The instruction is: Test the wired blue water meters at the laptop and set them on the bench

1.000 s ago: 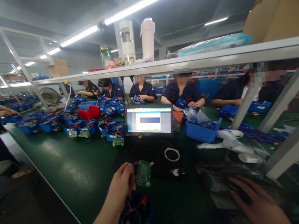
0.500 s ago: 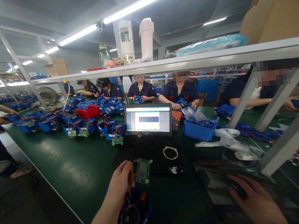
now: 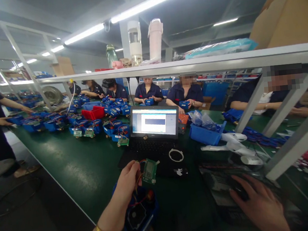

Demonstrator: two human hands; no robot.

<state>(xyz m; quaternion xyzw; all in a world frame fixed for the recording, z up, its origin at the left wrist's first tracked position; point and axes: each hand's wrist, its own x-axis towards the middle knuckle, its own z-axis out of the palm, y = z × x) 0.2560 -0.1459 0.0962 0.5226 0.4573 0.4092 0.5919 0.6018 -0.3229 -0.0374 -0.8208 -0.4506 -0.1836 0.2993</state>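
My left hand (image 3: 127, 181) is closed in a pinch at the wired edge of a green circuit board (image 3: 150, 171) with a small display. Wires run from the board down to a blue housing (image 3: 141, 220) on the table below, which holds a dark part and more wiring. My right hand (image 3: 260, 201) rests over a black computer mouse (image 3: 239, 190), its fingers curved around it, on a dark mat (image 3: 218, 189). An open laptop (image 3: 154, 122) stands ahead with its screen lit. On its palm rest lies a pale ring (image 3: 176, 155).
Several blue housings with boards (image 3: 87, 129) line the table's left side by a red bin (image 3: 93, 113). Right of the laptop are a blue bin of plastic bags (image 3: 207, 132) and a white scanner-like device (image 3: 234, 142). A shelf (image 3: 165, 68) crosses above; co-workers sit beyond.
The whole view has shifted slightly. My left hand and the circuit board appear a little further right and higher; the board is tilted more. My right hand stays on the mouse.
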